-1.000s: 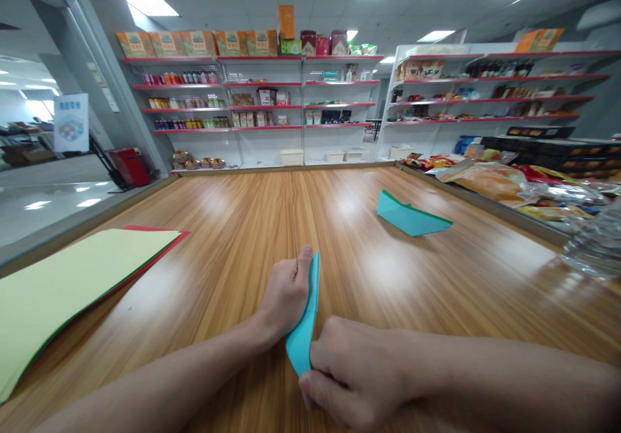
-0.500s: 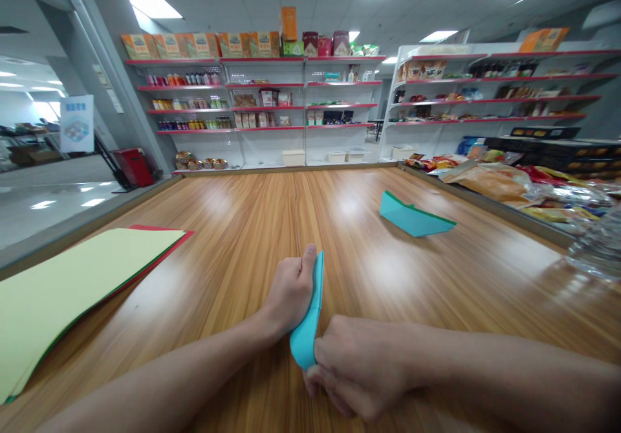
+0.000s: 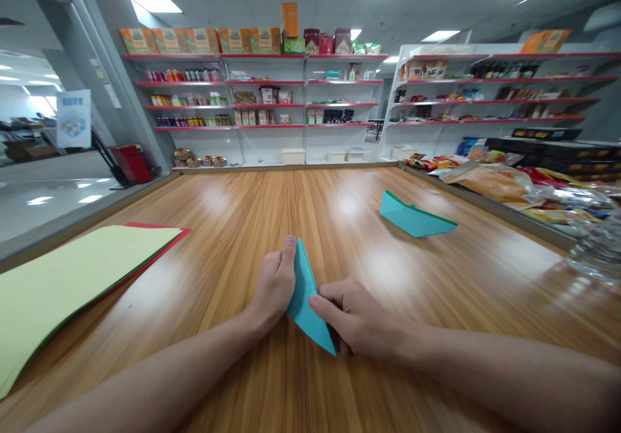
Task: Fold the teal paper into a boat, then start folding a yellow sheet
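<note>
Folded blue paper (image 3: 304, 281) held in two bare hands over the wooden table (image 3: 233, 206), near the front and about midway across. The piece is light blue, long and narrow, made of several layers; a straight edge slants down its right side, a faint crease crosses its middle, and the lower end tapers to a sharp point aimed toward the wearer. The left hand (image 3: 273, 287) is closed on the paper's left side, thumb extended upward along the far end. The right hand (image 3: 356, 316) pinches the right edge, thumb lying on the visible face. The left fingers are largely concealed, and the right fingers are partly hidden below the thumb and paper; the reverse face cannot be seen, nor can contact between paper and tabletop be determined. To the right, farther off, lies a second folded piece (image 3: 412, 219), blue with a green upper border. The stack of coloured sheets (image 3: 87, 268) at left and the clear plastic object (image 3: 599, 252) at right are cut off by the frame
</note>
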Tool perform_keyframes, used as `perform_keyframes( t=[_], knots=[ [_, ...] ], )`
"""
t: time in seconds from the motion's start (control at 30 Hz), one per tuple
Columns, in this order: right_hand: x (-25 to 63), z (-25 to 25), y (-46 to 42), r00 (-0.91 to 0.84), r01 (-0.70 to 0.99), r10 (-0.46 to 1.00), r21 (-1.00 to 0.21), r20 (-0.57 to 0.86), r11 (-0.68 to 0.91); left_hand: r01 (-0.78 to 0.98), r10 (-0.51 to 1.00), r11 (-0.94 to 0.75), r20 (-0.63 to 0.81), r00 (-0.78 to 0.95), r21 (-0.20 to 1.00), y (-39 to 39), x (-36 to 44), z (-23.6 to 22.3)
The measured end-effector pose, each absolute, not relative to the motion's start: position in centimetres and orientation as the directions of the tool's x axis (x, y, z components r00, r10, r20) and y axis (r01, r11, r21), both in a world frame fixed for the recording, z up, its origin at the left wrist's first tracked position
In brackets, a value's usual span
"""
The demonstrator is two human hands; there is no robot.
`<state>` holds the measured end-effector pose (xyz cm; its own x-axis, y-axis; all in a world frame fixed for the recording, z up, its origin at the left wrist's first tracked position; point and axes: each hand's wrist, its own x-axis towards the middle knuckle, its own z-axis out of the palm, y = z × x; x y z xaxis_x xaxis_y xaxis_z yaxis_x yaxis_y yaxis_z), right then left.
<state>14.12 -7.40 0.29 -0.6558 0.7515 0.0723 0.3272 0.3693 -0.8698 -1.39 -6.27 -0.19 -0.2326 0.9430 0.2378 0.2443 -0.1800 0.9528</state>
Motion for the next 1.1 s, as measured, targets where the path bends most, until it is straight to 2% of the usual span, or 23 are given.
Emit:
perform_keyframes(
  t=[0.07, 0.13, 0.2, 0.3, 0.4, 0.53, 0.67, 0.77, 0.93, 1.03, 1.1],
  knots=[
    [14.6, 0.2, -6.7, -0.541, 0.293, 0.804, -0.840, 0.248, 0.456, 0.154, 0.976, -0.155, 0.176, -0.130, 0.976, -6.4, -1.4, -0.1],
    [15.1, 0.1, -6.0, -0.463, 0.242, 0.833, -0.860, 0.304, 0.449, 0.089, 0.991, -0.125, 0.120, 0.063, 0.988, -6.4, -1.6, -0.1],
    [15.5, -0.2, -5.2, -0.466, 0.188, 0.841, -0.898, 0.274, 0.397, 0.044, 0.971, -0.113, 0.101, 0.216, 0.993, -6.5, -1.9, -0.3],
    [15.7, -1.0, -4.3, -0.470, 0.135, 0.855, -0.940, 0.219, 0.314, -0.009, 0.954, -0.148, 0.145, 0.262, 0.989, -6.6, -2.2, -0.6],
    [15.7, -1.5, -3.9, -0.487, 0.075, 0.844, -0.952, 0.224, 0.296, -0.031, 0.927, -0.174, 0.174, 0.331, 0.984, -6.8, -2.3, -0.7],
    [16.1, -1.1, -4.2, -0.611, 0.013, 0.772, -0.973, 0.175, 0.232, -0.058, 0.876, -0.144, 0.155, 0.457, 0.988, -7.0, -2.7, -0.4],
    [16.4, -0.6, -4.4, -0.746, -0.008, 0.664, -0.998, 0.045, 0.059, -0.086, 0.811, -0.099, 0.131, 0.571, 0.991, -6.8, -3.4, -0.4],
    [16.2, -0.8, -4.3, -0.703, -0.005, 0.711, -1.000, 0.025, 0.030, -0.083, 0.823, -0.102, 0.131, 0.553, 0.991, -6.5, -3.5, -0.6],
    [15.5, -1.3, -4.1, -0.458, -0.050, 0.877, -0.989, 0.144, 0.137, 0.009, 0.876, -0.119, 0.101, 0.472, 0.993, -6.2, -2.8, -0.9],
    [15.4, -1.0, -4.0, -0.362, -0.030, 0.918, -0.986, 0.164, 0.164, 0.128, 0.886, -0.168, 0.093, 0.454, 0.977, -6.5, -2.3, -1.1],
    [15.5, -0.9, -4.0, -0.329, 0.013, 0.932, -0.986, 0.152, 0.165, 0.254, 0.914, -0.258, 0.150, 0.376, 0.932, -6.7, -2.1, -1.1]
  ],
)
